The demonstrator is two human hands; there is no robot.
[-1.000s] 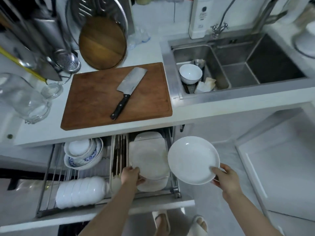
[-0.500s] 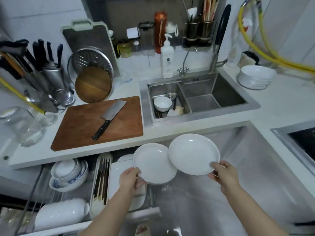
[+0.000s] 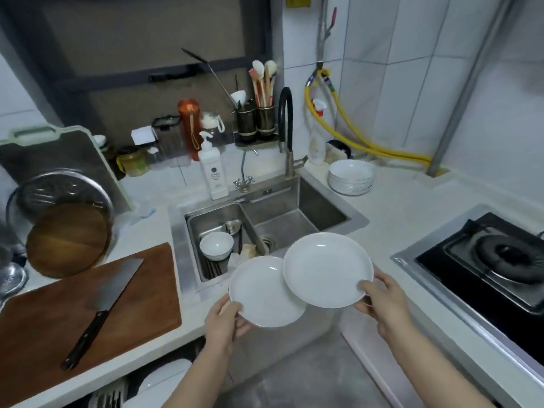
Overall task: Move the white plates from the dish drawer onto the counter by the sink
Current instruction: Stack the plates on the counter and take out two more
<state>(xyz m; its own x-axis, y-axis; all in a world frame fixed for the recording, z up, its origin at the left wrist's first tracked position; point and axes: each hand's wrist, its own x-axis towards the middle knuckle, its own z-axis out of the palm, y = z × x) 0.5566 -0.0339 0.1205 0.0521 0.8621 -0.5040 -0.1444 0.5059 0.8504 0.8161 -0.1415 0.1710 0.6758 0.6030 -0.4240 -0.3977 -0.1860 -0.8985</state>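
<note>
I hold one white plate in each hand, in front of the sink. My left hand [image 3: 222, 322] grips the near rim of the lower plate [image 3: 262, 293]. My right hand [image 3: 382, 301] grips the right rim of the second plate [image 3: 325, 267], which overlaps the first one's right edge. A stack of white plates [image 3: 351, 176] stands on the counter [image 3: 412, 201] behind the sink's right corner. The dish drawer [image 3: 141, 387] shows only at the bottom left edge, open, with white dishes in it.
The steel sink [image 3: 294, 213] holds a white bowl [image 3: 216, 245]. Left of it lies a wooden cutting board [image 3: 59, 316] with a cleaver [image 3: 103, 307]. A gas hob [image 3: 500, 266] is at the right. A soap bottle [image 3: 212, 169] and a tap [image 3: 287, 128] stand behind the sink.
Both plates have come up out of the drawer to counter height near the sink. My view has lifted from the drawer toward the sink and back wall.
</note>
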